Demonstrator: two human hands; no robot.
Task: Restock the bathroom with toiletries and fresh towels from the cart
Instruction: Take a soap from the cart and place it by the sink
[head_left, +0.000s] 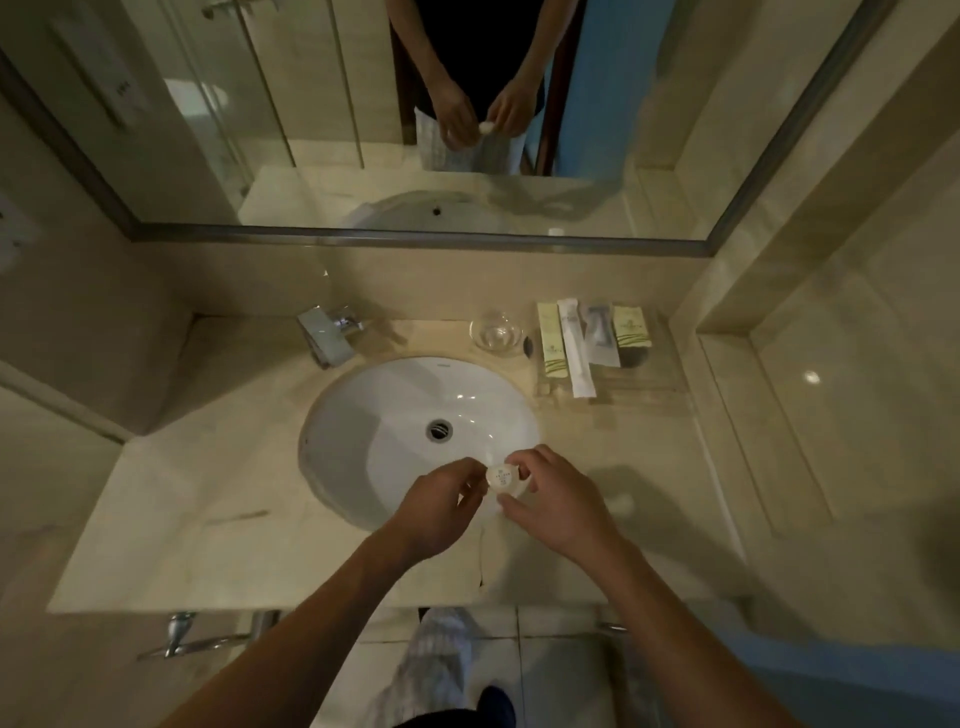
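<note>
Observed at the vanity: a small round white wrapped soap disc (501, 478), held in the air above the front part of a white oval ceramic basin (332, 415), not yet set down. Gripped from the right by the right hand (558, 506), thumb and forefinger curled round its edge. Met from the left by the left hand (441, 512), fingertips curled and pinching the disc's edge or its wrapper; cannot tell which.

Risks, as judged: a slip from the two-sided pinch, dropping the disc into the basin toward the open drain (439, 430), likeliest on a sudden give of the wrapper. Also a knock to the clear glass dish (496, 332) at the back of the beige stone counter (208, 493) during any reach across, given its place just beside the clear tray of sachets (649, 384).

Hard to make out: print on the disc, too small to read. Palm sides of both hands hidden. Cart and towels not in view. Contents of the glass dish unclear. Reflection in the wall mirror (363, 156) dim, showing only forearms, hands and a pale spot between them.
</note>
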